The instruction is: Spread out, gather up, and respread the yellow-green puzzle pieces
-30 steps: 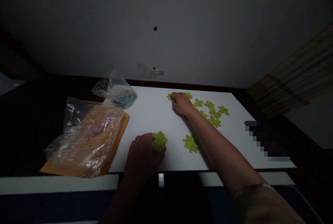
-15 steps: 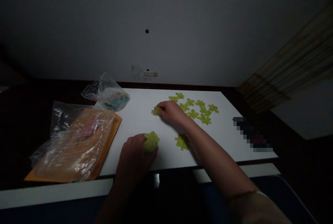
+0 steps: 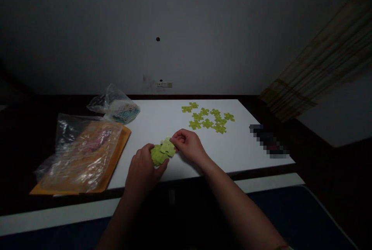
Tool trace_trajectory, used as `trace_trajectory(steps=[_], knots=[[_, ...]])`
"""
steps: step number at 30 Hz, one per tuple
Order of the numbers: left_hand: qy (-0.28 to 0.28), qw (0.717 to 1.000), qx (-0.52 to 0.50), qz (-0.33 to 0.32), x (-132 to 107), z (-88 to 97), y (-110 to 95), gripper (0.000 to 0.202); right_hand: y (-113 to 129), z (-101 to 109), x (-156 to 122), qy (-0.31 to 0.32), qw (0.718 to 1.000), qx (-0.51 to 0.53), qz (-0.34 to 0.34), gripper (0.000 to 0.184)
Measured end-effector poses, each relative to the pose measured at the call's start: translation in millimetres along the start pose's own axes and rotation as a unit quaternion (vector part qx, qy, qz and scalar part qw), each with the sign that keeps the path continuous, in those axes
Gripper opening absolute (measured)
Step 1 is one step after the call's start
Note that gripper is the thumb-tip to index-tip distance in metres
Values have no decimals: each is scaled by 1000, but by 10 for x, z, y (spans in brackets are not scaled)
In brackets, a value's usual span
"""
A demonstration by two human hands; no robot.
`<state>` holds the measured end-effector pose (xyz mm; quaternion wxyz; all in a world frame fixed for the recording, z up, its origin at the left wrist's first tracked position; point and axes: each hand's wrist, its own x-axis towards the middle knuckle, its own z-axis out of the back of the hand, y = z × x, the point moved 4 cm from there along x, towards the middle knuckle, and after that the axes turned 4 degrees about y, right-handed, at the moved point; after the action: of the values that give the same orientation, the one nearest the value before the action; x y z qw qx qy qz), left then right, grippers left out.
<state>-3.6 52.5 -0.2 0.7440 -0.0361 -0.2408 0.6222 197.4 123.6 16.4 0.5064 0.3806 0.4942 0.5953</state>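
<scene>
Plastic-covered envelope (image 3: 124,142) is occupying left of table (image 3: 247,150), loose pieces (image 3: 207,123) lying beyond, left grip (image 3: 143,166) clamping green stack (image 3: 157,157), right grip (image 3: 190,145) pinching single piece (image 3: 167,147).

There were two bare hands (image 3: 142,168), at least ten yellow-green jigsaw pieces (image 3: 194,125), two clear plastic bags (image 3: 84,157), one white table (image 3: 159,120).

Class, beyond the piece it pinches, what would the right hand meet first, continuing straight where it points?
Likely the green stack in the left hand, which that piece overlaps in view; depth is unclear.
</scene>
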Motion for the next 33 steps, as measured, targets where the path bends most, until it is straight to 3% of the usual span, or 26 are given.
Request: trace_trajectory(steps=[3,7,12,14,17,21,25,27,30,33], knots=[[19,999,9,-32,6,7,-24,59,135,-86,-80,24,987,-155,39,11],[78,995,26,-48,38,31,-65,43,335,-42,-22,67,915,-380,115,20],[88,996,9,-32,51,57,-72,40,319,446,741,-7,847,-529,56,48],[88,996,1,-32,44,62,-72,43,226,613,1102,-4,817,-576,20,63],[85,996,-10,-34,38,76,-74,54,92,720,1464,25,811,-585,13,67],[83,996,-12,-31,55,84,-77,52,20,678,1562,43,815,-578,19,51],[80,996,-13,-26,75,77,-83,45,108,565,1401,40,829,-556,32,49],[76,997,-13,-24,78,72,-84,44,191,466,1246,38,868,-491,71,46],[70,997,-7,-21,77,63,-80,47,277,266,899,17,955,-269,128,35],[65,998,4,-13,72,51,-69,47,211,12,472,2,992,-93,89,57]])
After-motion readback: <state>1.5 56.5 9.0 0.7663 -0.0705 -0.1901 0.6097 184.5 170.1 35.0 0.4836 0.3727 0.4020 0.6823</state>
